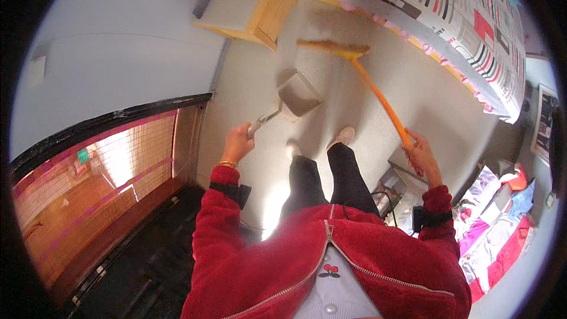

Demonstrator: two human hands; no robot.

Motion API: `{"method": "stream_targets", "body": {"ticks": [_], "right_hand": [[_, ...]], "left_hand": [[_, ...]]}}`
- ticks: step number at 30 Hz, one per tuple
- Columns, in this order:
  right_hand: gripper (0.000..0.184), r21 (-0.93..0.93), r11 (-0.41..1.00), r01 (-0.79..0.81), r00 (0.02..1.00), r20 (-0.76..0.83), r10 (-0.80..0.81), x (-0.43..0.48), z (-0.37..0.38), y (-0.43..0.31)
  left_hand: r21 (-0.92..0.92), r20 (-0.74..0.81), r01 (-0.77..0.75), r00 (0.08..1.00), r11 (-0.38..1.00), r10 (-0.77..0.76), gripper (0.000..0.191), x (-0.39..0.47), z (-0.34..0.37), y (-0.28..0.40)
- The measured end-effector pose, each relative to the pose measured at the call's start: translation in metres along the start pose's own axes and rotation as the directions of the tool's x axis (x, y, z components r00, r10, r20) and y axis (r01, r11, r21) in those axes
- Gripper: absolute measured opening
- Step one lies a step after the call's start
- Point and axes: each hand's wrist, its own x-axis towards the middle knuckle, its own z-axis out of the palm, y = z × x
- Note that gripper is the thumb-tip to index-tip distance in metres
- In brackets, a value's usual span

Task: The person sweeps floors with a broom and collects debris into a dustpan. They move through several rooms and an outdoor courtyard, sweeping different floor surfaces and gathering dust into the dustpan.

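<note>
My left hand (pixel 239 142) is closed around the handle of a dustpan (pixel 300 95), whose pale-rimmed pan hangs low over or rests on the floor; which of these I cannot tell. In my right hand (pixel 420 156) is the orange handle of a broom (pixel 383 99). The broom's yellow and brown bristle head lies ahead of the dustpan, between a wooden cabinet and a bed or table with a patterned cover. My feet in light shoes stand behind the dustpan.
The wooden cabinet (pixel 270 11) stands ahead on the left. A patterned cover (pixel 443 13) with a pink frilled edge hangs at the front right. Piled clothes or fabrics (pixel 496 230) lie at the right. A mesh-covered opening (pixel 128 164) is in the left wall. Bags or boxes (pixel 392 186) sit beside my right leg.
</note>
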Motion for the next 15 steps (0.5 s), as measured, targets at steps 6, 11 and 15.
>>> {"method": "stream_targets", "body": {"ticks": [6,11,15], "right_hand": [[0.035,-0.121,0.992,0.033,0.978,-0.201,-0.057,0.092,0.033,0.012],[0.01,-0.283,0.953,-0.105,0.99,-0.124,0.072,0.114,0.086,0.048],[0.018,-0.313,0.945,-0.091,0.977,-0.214,0.024,0.03,0.147,0.102]], "left_hand": [[0.017,0.0,-0.05,0.999,0.999,0.05,0.024,0.003,-0.003,-0.002],[-0.019,0.017,-0.056,0.998,0.998,0.056,0.017,0.009,-0.008,-0.003],[-0.026,0.023,-0.112,0.993,0.993,0.112,0.015,0.007,-0.008,-0.015]]}}
